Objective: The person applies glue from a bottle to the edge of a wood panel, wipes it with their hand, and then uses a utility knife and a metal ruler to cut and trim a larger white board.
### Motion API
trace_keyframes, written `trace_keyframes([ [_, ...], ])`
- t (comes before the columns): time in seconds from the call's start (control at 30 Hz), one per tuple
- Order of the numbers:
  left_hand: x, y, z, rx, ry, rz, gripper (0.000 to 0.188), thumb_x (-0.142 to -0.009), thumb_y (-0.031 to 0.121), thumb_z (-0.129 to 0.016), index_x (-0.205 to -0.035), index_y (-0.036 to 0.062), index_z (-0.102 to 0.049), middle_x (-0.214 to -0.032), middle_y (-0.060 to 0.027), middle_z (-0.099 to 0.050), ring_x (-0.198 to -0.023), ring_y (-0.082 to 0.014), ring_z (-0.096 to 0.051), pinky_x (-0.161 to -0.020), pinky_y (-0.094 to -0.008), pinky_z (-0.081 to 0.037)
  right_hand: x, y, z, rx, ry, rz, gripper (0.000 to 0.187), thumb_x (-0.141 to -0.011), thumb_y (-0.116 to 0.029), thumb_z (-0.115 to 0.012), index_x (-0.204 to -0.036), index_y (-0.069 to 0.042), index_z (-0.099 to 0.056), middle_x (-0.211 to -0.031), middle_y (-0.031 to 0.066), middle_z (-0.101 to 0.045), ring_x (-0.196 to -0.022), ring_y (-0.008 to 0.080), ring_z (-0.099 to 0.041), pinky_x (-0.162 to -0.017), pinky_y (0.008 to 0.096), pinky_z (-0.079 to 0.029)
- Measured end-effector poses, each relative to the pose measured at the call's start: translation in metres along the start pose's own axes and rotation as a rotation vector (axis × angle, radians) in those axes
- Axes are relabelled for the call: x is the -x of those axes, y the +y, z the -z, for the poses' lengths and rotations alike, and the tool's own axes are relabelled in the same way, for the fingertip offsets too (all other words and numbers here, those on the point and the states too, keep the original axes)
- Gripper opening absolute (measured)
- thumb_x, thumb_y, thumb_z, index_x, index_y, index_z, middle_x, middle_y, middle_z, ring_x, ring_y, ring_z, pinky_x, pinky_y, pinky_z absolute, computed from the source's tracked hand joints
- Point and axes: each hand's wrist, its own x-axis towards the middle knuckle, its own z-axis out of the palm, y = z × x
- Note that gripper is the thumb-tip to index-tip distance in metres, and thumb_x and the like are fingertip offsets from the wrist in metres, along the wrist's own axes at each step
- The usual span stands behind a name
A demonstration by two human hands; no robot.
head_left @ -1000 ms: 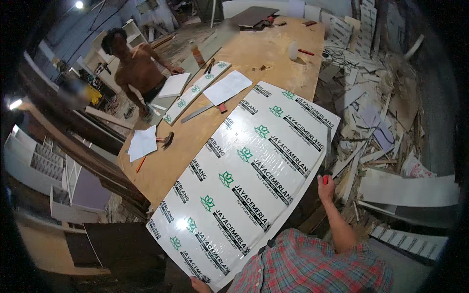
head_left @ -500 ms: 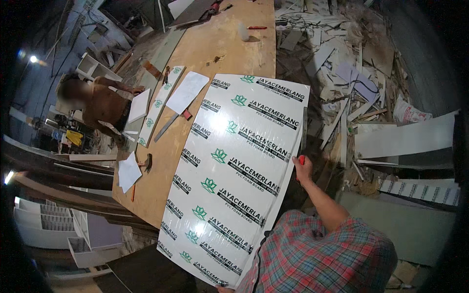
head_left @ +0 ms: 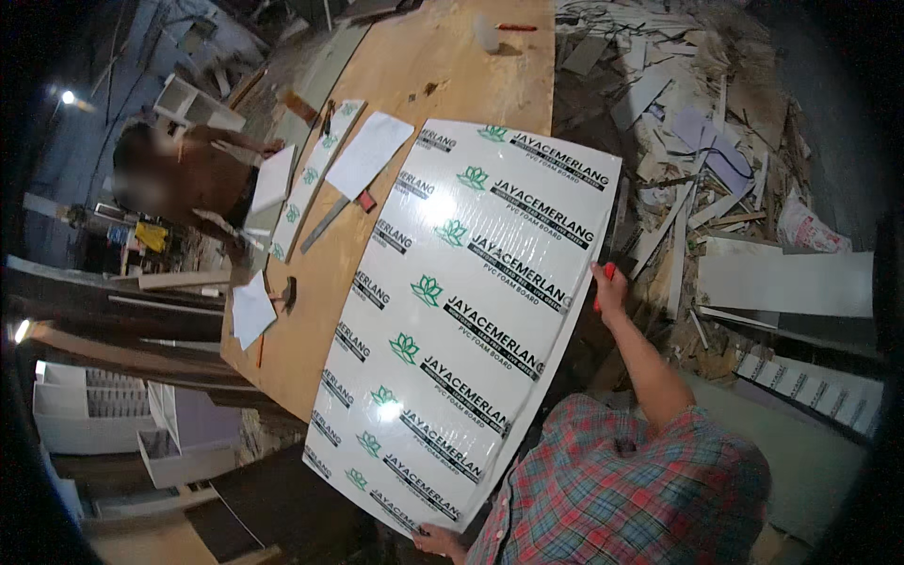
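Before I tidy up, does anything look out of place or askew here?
Yes: scraps lie jumbled at all angles to the right of the table, not stacked. The board juts past the table, but seems less odd, with the left hand at its near corner.

The big white board (head_left: 452,344) is smooth and very shiny, and what looks like a clear plastic skin (head_left: 454,213) wrinkles on top. The red tool (head_left: 607,273) looks like smooth plastic. The table top (head_left: 461,80) is brown wood, mostly dull. The large sheet (head_left: 370,155) and the small sheet (head_left: 252,311) are thin, matt white paper. The hammer (head_left: 290,294) has a dark metal head. The flat grey strip (head_left: 323,226) looks like dull metal. The checked shirt (head_left: 603,490) is soft, creased cloth. The bottle (head_left: 486,36) looks like cloudy plastic.
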Motion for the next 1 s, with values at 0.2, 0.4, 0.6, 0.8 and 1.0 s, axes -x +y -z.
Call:
trace_keyframes([
  [0.2, 0.079, 0.067, 0.001, 0.343, -0.084, -0.288, 0.049, -0.089, 0.025, -0.063, -0.122, -0.0109, -0.054, -0.131, -0.0306, -0.046, -0.123, -0.0436, -0.044, -0.105, -0.0508, -0.035, -0.038, -0.022, -0.001, -0.112, -0.059, -0.125, 0.035, -0.088, -0.037, -0.072, -0.073, -0.014, -0.049, -0.068, -0.0061, -0.042, -0.062, 0.0081, -0.039, -0.057, 0.0301, -0.035],
  [0.4, 0.138, 0.173, -0.01, 0.611, -0.182, -0.396, 0.053, -0.078, 0.023, -0.075, -0.12, -0.0045, -0.059, -0.135, -0.028, -0.042, -0.125, -0.0416, -0.044, -0.104, -0.0495, -0.04, -0.102, -0.019, 0.002, 0.01, -0.113, -0.19, 0.032, -0.092, -0.032, -0.067, -0.107, -0.004, -0.064, -0.102, 0.0043, -0.065, -0.093, 0.015, -0.057, -0.085, 0.0308, -0.044],
  [0.6, 0.149, 0.248, -0.013, 0.559, -0.199, -0.69, 0.05, -0.075, 0.031, -0.082, -0.114, 0.0053, -0.065, -0.129, -0.0226, -0.05, -0.121, -0.0385, -0.049, -0.099, -0.0488, -0.043, -0.093, -0.029, 0.0, -0.06, -0.243, -0.041, 0.029, -0.094, -0.032, -0.065, -0.105, -0.004, -0.065, -0.096, 0.0012, -0.065, -0.087, 0.0117, -0.056, -0.08, 0.0288, -0.045],
  [0.8, 0.182, 0.313, 0.007, 0.534, -0.19, -0.796, 0.034, -0.079, 0.025, -0.077, -0.108, 0.0086, -0.069, -0.119, -0.0209, -0.059, -0.112, -0.038, -0.056, -0.095, -0.0498, -0.044, -0.105, -0.047, 0.014, 0.149, -0.475, -0.051, 0.04, -0.087, -0.037, -0.074, -0.069, -0.01, -0.051, -0.065, -0.0029, -0.048, -0.057, 0.0101, -0.043, -0.053, 0.0316, -0.04],
  [1.0, 0.252, 0.376, 0.005, 0.47, -0.154, -0.7, 0.022, -0.081, 0.017, -0.071, -0.102, 0.0088, -0.07, -0.114, -0.0195, -0.062, -0.109, -0.0386, -0.056, -0.092, -0.0506, -0.044, -0.126, -0.061, 0.023, 0.276, -0.586, -0.013, 0.034, -0.089, -0.031, -0.073, -0.073, -0.008, -0.054, -0.063, -0.0004, -0.053, -0.048, 0.0116, -0.052, -0.046, 0.0311, -0.043],
])
